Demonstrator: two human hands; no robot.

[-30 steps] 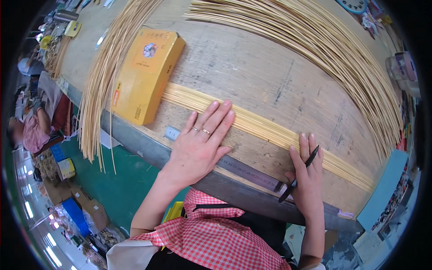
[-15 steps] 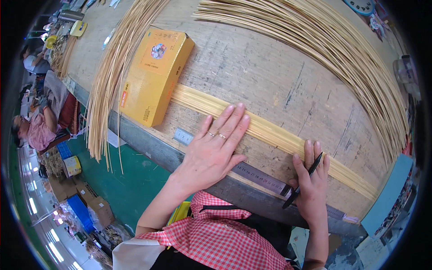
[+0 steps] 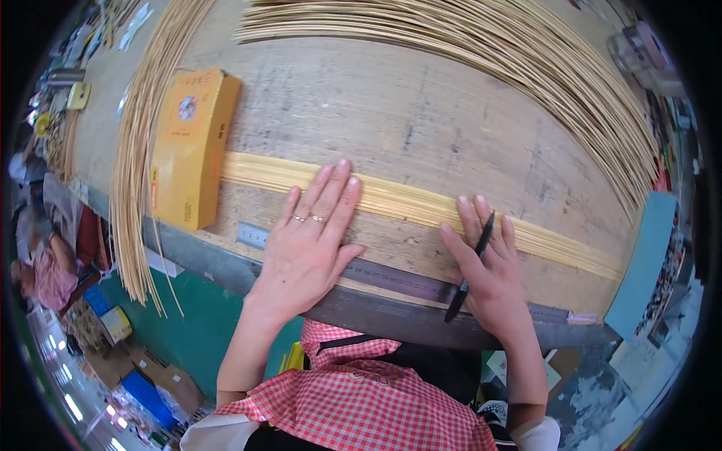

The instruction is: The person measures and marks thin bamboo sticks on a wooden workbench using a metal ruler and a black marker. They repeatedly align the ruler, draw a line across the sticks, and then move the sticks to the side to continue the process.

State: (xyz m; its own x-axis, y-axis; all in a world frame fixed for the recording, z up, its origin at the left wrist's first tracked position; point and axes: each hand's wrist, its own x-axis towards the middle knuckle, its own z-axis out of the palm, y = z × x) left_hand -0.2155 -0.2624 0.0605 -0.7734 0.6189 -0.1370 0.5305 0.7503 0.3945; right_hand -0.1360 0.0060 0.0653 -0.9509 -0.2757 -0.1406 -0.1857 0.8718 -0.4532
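Observation:
A flat band of thin pale strips point(image 3: 406, 199), perhaps split bamboo, runs across the wooden table. My left hand point(image 3: 308, 248), with two rings on it, lies flat with its fingertips on the band's middle. Further right, the fingertips of my right hand point(image 3: 492, 274) rest on the same strips. That hand also holds a slim black pen point(image 3: 460, 301), which slants between its fingers. A metal ruler point(image 3: 398, 279) lies along the near table edge, partly under my left hand. At the left, a yellow box point(image 3: 184, 150) stands against or over the strips' end; the contact is hidden.
A teal block point(image 3: 643, 263) stands by the strips' right end. Long thin rods point(image 3: 481, 45) curve across the far side. Another rod bundle point(image 3: 143, 150) hangs over the left table edge. A seated person point(image 3: 53, 259) is at the far left.
The view has turned, so the table and box appear further left. Both hands stay on the strips, and the pen remains in my right hand.

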